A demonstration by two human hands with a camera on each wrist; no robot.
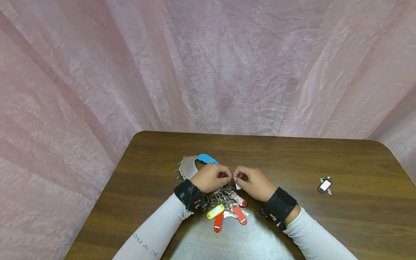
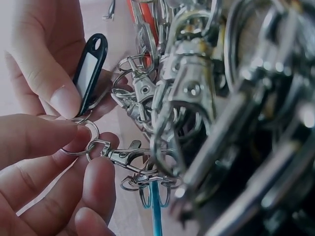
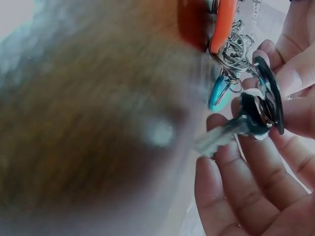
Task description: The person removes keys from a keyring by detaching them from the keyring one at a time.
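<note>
My left hand (image 1: pixel 208 177) pinches a small metal split ring (image 2: pixel 74 153) linked to a silver swivel clasp (image 2: pixel 125 155). Close beside it, my right hand (image 1: pixel 256 183) holds a black key tag (image 2: pixel 90 73) with a white label between thumb and fingers. A key (image 3: pixel 221 135) with a dark head hangs by that tag, over the right hand's fingers. The two hands' fingertips nearly meet at the ring; whether tag and ring are linked, I cannot tell. Behind the left hand lies a crescent-shaped grey key holder (image 1: pixel 188 167) with a blue handle (image 1: pixel 207 158), partly hidden.
Below the hands hang or lie a yellow key tag (image 1: pixel 215 211), several red key tags (image 1: pixel 239 215) and keys among many clasps. Far right on the wooden table (image 1: pixel 276 155) lies another black key tag (image 1: pixel 325 185) with keys. A pink curtain (image 1: pixel 227 72) stands behind the table.
</note>
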